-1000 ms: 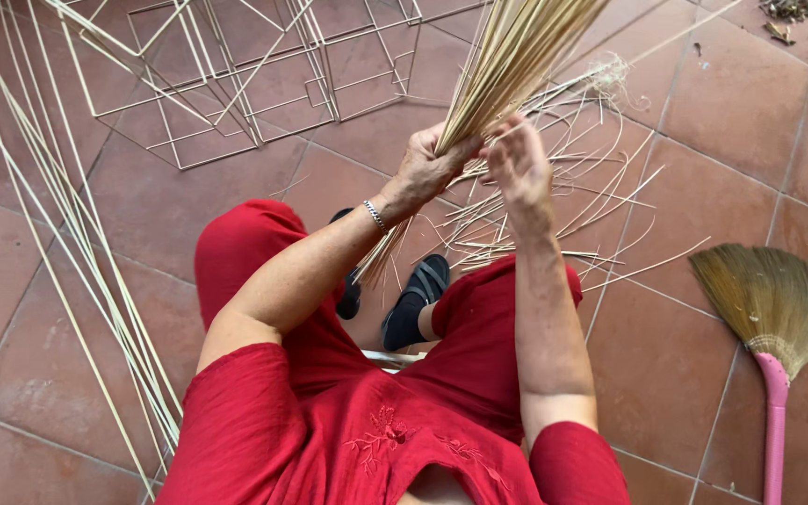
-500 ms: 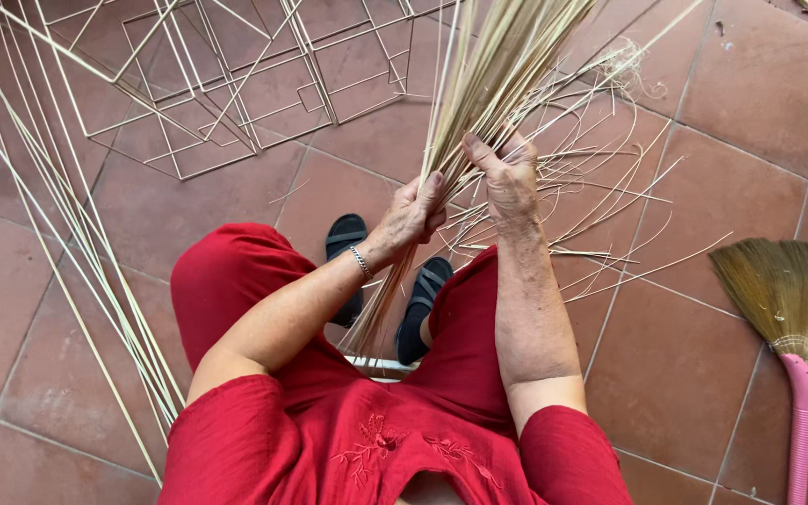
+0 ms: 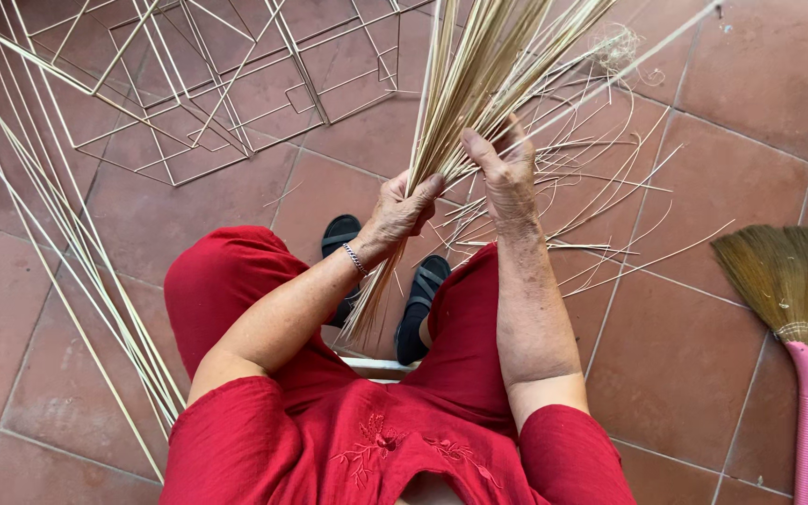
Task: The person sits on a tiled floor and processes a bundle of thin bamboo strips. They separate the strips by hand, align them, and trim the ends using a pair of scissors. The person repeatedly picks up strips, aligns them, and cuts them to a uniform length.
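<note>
A person in red clothes is sitting low over a terracotta tile floor (image 3: 694, 355), and both hands are working a thick bundle of pale straw stalks (image 3: 479, 84). I am taking that bundle as the landmark. It is standing tilted in front of the knees, its lower ends hanging down between the legs and its upper part fanning out towards the top edge of the view.

The left hand (image 3: 402, 210) is closing around the bundle from the left side, fingers curled on the stalks in a firm hold, a thin bracelet (image 3: 355, 259) sitting at the wrist. The right hand (image 3: 507, 173) is pressing against the bundle's right side, thumb up along the stalks and fingers wrapping behind, so it is also gripping the stalks rather than lying open.

Below the bundle, two black sandals (image 3: 418, 304) are showing between the red trouser legs. Left of the bundle, a frame of thin sticks (image 3: 236, 84) is lying flat on the tiles, and further left a sheaf of long pale strips (image 3: 58, 234) is running diagonally across the floor. Right of the bundle, loose curved stalks (image 3: 610, 187) are lying scattered, and well beyond them a broom (image 3: 792, 281) with a pink handle is resting on the tiles.
</note>
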